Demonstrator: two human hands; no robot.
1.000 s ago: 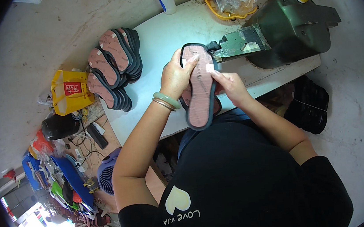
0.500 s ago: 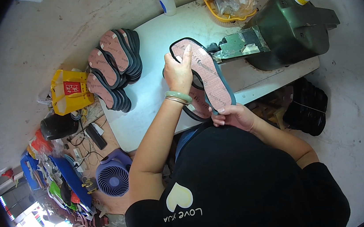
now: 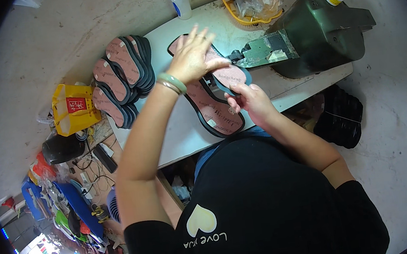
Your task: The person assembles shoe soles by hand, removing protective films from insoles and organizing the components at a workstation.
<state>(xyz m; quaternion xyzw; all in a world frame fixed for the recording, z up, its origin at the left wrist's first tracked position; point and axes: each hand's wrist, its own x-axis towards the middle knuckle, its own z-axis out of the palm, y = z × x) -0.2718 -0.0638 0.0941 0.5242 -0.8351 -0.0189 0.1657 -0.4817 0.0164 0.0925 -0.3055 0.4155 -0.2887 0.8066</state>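
My left hand [image 3: 193,58], with a pale green bangle at its wrist, lies over a pink-faced insole [image 3: 233,76] with a dark edge. Its fingers are spread and slightly blurred. At the insole's near end, my right hand [image 3: 256,102] pinches the rim between thumb and fingers. The insole's side is against the narrow working end [image 3: 236,55] of a dark green machine [image 3: 320,35]; my left hand covers its middle. Beneath, another pink insole [image 3: 218,113] rests on the white table [image 3: 176,130], partly hidden.
Stacks of similar insoles [image 3: 122,61] stand on the table's left. A white bottle [image 3: 181,4] with a blue cap and a yellow basket [image 3: 239,16] of plastic bags are at the back. Left of the table are a yellow bag [image 3: 71,121] and cables. A dark tied bundle [image 3: 340,117] lies at right.
The held insole has turned and shifted away from me, to the machine's end. My left hand has gone from gripping its far end to spread fingers; the lower insole shows more.
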